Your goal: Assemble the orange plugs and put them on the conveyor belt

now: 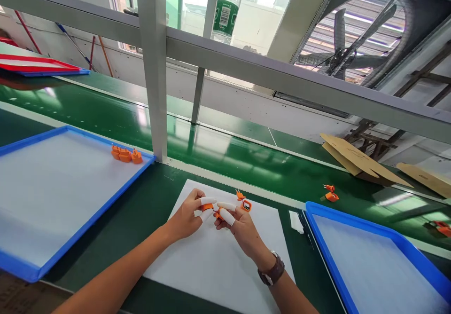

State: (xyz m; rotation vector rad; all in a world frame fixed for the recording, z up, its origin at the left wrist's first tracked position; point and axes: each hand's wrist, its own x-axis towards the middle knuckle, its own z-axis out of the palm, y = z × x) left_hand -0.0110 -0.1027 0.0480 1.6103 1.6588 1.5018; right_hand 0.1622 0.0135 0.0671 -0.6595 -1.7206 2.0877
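"Over a white sheet [218, 267] on the dark green tabletop [141, 224], what are the hands doing?"

"Both are pinching. The left hand [185, 216] has thumb and fingertip closed down to the thickness of an orange casing [207, 207] (white covers sheathe the working fingers of both hands). The right hand [244, 229], with a dark-strapped watch [273, 270] at its wrist, nips a second orange part [219, 214] between thumb and finger."

"Are the two parts joined?"

"I can't tell; they are close together, just above the sheet, and the fingers hide much of them."

"Anything beside them?"

"Near the sheet's far edge, just beyond the right hand, lies an orange plug piece [243, 201], its pins pointing away and its housing open."

"And further out?"

"To the left, a blue-rimmed tray [70, 196] with three orange plugs [126, 154] in a row by its far right corner. To the right, another blue-rimmed tray [373, 257]. Beyond that, more orange pieces [331, 195] lie on a shiny green surface [278, 175], near folded cardboard [362, 159]."
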